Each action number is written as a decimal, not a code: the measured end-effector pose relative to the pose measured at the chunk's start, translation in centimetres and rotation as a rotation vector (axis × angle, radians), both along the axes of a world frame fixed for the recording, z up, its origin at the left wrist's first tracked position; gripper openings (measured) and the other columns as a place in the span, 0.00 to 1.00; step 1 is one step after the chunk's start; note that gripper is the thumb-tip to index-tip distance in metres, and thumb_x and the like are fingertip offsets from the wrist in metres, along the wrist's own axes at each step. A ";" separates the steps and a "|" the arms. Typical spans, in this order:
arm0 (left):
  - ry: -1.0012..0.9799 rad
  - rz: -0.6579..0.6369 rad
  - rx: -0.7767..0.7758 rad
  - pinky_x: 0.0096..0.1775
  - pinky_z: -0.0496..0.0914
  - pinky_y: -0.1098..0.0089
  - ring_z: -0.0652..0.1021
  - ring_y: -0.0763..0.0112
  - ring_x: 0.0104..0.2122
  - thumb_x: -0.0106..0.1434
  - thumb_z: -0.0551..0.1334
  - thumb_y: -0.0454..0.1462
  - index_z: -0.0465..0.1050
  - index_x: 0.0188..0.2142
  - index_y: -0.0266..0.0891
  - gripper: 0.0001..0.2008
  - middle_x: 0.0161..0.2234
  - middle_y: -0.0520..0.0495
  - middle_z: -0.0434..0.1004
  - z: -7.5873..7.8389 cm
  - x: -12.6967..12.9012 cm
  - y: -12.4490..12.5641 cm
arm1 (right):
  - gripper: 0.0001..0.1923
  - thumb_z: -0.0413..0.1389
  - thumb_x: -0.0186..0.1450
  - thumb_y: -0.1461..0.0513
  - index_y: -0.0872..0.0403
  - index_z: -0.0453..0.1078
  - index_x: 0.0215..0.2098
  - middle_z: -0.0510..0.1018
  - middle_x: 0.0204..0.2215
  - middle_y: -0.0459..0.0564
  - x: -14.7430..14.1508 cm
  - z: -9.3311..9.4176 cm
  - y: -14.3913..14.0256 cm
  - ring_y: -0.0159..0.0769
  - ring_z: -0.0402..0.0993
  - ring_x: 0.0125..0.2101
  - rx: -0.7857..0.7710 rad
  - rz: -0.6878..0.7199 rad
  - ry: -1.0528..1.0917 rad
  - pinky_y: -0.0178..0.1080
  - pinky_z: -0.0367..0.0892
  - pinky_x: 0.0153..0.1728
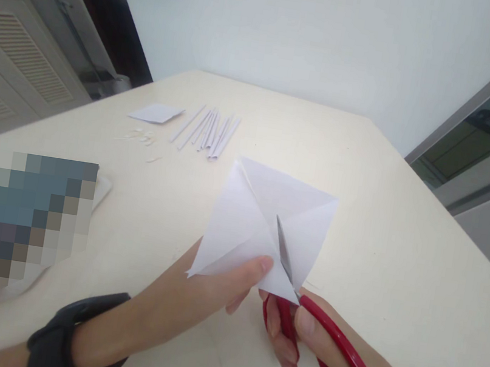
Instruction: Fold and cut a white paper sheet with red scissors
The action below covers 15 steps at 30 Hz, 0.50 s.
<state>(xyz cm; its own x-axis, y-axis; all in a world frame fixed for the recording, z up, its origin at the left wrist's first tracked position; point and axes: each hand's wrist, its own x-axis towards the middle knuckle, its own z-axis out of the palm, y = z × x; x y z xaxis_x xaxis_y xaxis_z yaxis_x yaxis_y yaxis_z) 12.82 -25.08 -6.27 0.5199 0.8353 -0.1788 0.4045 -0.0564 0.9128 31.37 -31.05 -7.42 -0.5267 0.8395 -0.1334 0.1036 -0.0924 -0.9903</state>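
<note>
Pinching the folded paper (262, 223) near its lower edge, your left hand (210, 292) is pressing thumb on top and fingers underneath, holding the sheet lifted off the table (399, 262). Your right hand (295, 338) is wrapped through the red handles of the scissors (294, 313), fingers curled tight in the loops, just right of your left thumb. You're driving the blade up into the paper from its bottom edge, and the gray blade is showing on top of the sheet, tip pointing away from you, close to where the creases are meeting. How far the two blades are parted, you cannot tell from here, since one is hiding under the paper.

You're wearing a black band (66, 334) on your left wrist. Well beyond your grip and to its left, a bundle of thin paper strips (209, 130) is lying side by side on the table. Left of those a small white paper square (157, 113) is sitting flat, with tiny scraps (141, 137) scattered just in front of it.
</note>
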 end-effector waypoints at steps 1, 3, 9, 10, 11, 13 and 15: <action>-0.002 0.010 0.006 0.29 0.63 0.74 0.69 0.76 0.18 0.63 0.57 0.45 0.54 0.13 0.40 0.25 0.14 0.58 0.59 0.1 0.1 0.0 | 0.24 0.37 0.70 0.47 0.53 0.58 0.26 0.63 0.22 0.44 0.0 0.0 0.0 0.32 0.61 0.25 -0.014 -0.006 -0.005 0.38 0.63 0.37; -0.013 0.028 0.011 0.30 0.63 0.74 0.69 0.76 0.19 0.63 0.57 0.45 0.54 0.13 0.40 0.25 0.14 0.57 0.60 0.2 0.1 0.0 | 0.24 0.37 0.69 0.46 0.53 0.58 0.26 0.63 0.22 0.44 0.0 0.0 -0.1 0.32 0.61 0.25 -0.038 -0.016 -0.029 0.38 0.64 0.37; -0.048 0.006 -0.032 0.30 0.64 0.74 0.69 0.76 0.20 0.64 0.57 0.44 0.54 0.14 0.40 0.24 0.15 0.58 0.60 0.1 0.0 0.0 | 0.24 0.38 0.69 0.46 0.53 0.57 0.25 0.62 0.20 0.43 -0.2 -0.4 -0.1 0.32 0.60 0.24 0.006 -0.029 -0.015 0.37 0.64 0.35; -0.050 0.006 -0.030 0.30 0.64 0.74 0.69 0.76 0.20 0.64 0.57 0.44 0.54 0.14 0.40 0.24 0.15 0.58 0.60 0.1 0.0 0.0 | 0.24 0.38 0.69 0.46 0.53 0.57 0.25 0.62 0.20 0.43 -0.2 -0.5 -0.1 0.32 0.60 0.24 0.001 -0.040 -0.022 0.38 0.64 0.35; -0.049 0.006 -0.027 0.30 0.63 0.74 0.69 0.76 0.20 0.64 0.56 0.44 0.54 0.15 0.40 0.24 0.16 0.58 0.61 0.1 0.0 0.0 | 0.24 0.38 0.69 0.46 0.53 0.57 0.25 0.62 0.20 0.43 -0.2 -0.7 -0.2 0.32 0.60 0.24 -0.010 -0.048 -0.036 0.38 0.64 0.35; -0.043 0.002 -0.032 0.29 0.63 0.74 0.69 0.76 0.20 0.64 0.57 0.45 0.54 0.15 0.40 0.24 0.16 0.58 0.61 0.1 0.0 0.0 | 0.25 0.38 0.68 0.45 0.53 0.57 0.25 0.62 0.19 0.43 -0.1 -1.0 -0.3 0.32 0.60 0.23 -0.026 -0.052 -0.053 0.38 0.63 0.35; -0.041 0.010 -0.029 0.28 0.63 0.74 0.69 0.77 0.19 0.64 0.57 0.45 0.54 0.15 0.39 0.24 0.16 0.58 0.62 0.1 0.0 -0.1 | 0.25 0.37 0.68 0.44 0.53 0.56 0.25 0.62 0.19 0.43 -0.1 -1.3 -0.4 0.31 0.60 0.23 -0.034 -0.038 -0.048 0.37 0.63 0.33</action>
